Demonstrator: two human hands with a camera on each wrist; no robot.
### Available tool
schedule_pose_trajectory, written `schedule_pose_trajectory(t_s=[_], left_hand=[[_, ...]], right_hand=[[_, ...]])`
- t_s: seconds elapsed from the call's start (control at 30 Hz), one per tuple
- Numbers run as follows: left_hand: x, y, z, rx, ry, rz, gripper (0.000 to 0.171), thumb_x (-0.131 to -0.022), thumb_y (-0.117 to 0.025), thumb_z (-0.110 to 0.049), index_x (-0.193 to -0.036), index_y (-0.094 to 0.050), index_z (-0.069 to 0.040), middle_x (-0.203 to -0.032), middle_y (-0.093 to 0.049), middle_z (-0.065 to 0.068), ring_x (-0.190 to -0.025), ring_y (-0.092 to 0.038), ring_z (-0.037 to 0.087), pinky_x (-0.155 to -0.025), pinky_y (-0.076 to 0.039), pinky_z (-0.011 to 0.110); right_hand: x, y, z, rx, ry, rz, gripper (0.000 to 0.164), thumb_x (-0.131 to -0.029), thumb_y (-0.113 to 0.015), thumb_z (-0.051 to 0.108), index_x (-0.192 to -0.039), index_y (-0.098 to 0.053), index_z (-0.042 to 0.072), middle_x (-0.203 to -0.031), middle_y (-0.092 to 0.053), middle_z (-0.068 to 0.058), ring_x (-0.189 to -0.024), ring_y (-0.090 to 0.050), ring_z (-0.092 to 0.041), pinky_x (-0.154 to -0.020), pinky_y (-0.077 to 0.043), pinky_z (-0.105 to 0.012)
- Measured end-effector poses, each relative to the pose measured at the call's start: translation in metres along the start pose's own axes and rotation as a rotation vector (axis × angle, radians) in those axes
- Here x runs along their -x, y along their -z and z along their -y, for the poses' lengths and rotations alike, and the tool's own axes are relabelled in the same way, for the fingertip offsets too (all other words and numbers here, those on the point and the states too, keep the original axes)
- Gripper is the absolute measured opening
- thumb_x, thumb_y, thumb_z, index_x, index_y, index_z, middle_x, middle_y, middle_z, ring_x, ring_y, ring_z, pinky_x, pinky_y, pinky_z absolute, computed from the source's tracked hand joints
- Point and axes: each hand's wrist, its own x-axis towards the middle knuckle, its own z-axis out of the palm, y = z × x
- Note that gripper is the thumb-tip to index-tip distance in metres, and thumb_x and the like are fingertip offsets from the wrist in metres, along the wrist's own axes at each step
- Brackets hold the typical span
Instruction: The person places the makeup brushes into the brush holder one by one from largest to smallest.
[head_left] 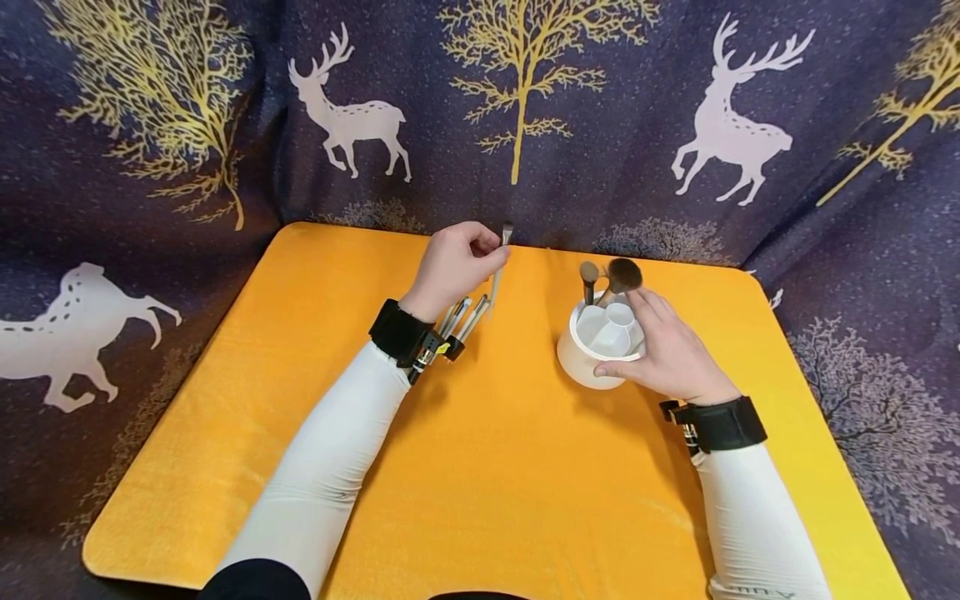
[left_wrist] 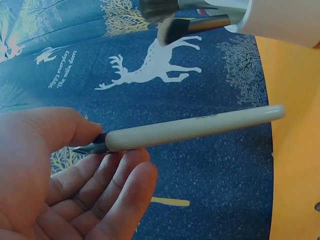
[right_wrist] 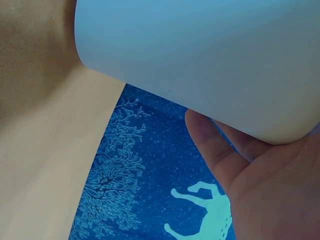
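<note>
My left hand pinches a makeup brush at its dark neck, between thumb and fingertips. The brush's pale handle hangs downward, and in the head view its small flat bristle end points up. My right hand grips a white round brush holder from its right side, thumb along the front wall and fingers at the far side. Inside the holder are several compartments. A large dark fluffy brush and a smaller tan-tipped brush stand in it, bristles up.
Several slim pale-handled items show beside my left wrist, partly hidden by the wristband. Beneath everything lies an orange-covered table. A dark curtain with deer and trees hangs along its back and sides.
</note>
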Motion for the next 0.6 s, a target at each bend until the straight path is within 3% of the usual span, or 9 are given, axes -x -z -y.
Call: schedule_pose_trajectory(t_s=[0.6], left_hand=[[-0.006, -0.014, -0.011, -0.002, -0.032, 0.003, 0.015, -0.090, -0.070, -0.034, -0.095, -0.067, -0.020, -0.085, -0.063, -0.011, -0.075, -0.055, 0.004, -0.068, -0.046, 0.027]], right_hand=[[0.000, -0.001, -0.001, 0.001, -0.004, -0.003, 0.126, -0.056, -0.077, 0.078, -0.153, -0.030, 0.013, -0.150, -0.035, -0.012, -0.131, -0.037, -0.031, -0.098, -0.040, -0.056]])
